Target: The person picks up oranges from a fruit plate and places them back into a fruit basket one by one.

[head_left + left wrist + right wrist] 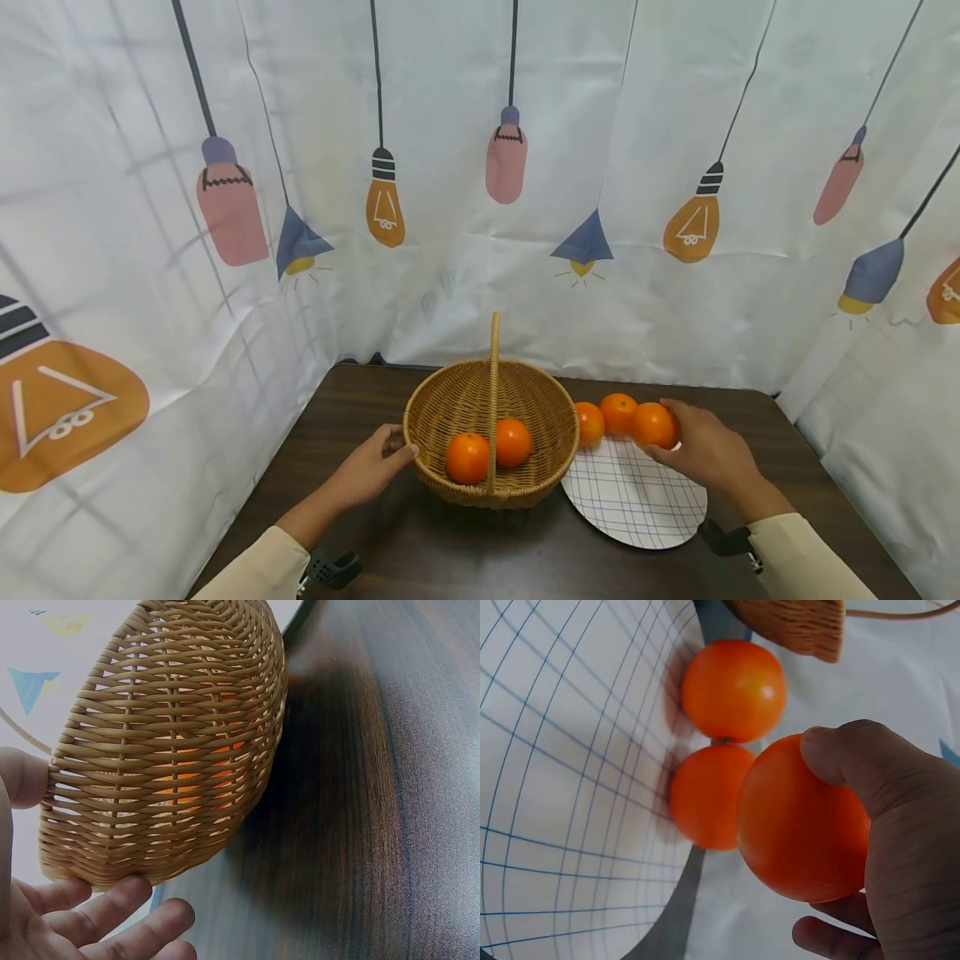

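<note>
My left hand [372,469] holds the left rim of a wicker basket [536,392], the thumb at the rim and the fingertips against the woven side. Two oranges [467,457] lie inside the basket; their colour shows through the weave [161,735] in the left wrist view. On the right, my right hand [708,446] grips another orange [799,825] between thumb and fingers, raised over the far part of a round white plate [633,500] with blue grid lines. Beside it, two more oranges [735,690] sit touching at the plate's far edge.
The dark wooden table [450,558] carries everything. Its back edge meets a white curtain [450,292] printed with hanging lamps, which also runs along both sides. An upright arched handle [493,400] crosses the basket's middle. The plate stands close to the basket's right side.
</note>
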{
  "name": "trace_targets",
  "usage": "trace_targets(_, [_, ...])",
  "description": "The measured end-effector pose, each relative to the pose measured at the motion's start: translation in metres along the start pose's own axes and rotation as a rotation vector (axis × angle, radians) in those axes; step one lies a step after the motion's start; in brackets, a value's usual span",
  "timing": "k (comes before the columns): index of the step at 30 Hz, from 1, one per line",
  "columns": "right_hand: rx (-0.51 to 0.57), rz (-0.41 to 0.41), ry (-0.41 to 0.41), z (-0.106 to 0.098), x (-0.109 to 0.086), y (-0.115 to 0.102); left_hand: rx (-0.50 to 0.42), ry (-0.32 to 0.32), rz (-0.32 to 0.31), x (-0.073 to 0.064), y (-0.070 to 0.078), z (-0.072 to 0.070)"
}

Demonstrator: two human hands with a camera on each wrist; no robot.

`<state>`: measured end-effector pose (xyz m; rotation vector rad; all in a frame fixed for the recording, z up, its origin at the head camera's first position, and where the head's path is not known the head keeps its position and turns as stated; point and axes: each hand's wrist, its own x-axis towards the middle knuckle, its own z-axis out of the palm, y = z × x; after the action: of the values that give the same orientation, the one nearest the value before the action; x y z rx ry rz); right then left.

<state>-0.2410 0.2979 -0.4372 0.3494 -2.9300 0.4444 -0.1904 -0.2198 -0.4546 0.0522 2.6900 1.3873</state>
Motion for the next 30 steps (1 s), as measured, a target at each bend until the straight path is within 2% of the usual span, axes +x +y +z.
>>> trace_targets(15, [-0.021,-0.084,0.025,-0.015,0.002,-0.033,-0.009,0.004,0.013,-0.001,0.001,0.0])
trace_targets(30, [-0.004,-0.15,0.06,-0.015,0.007,-0.057,-0.013,0.007,0.013,-0.002,0.002,0.001])
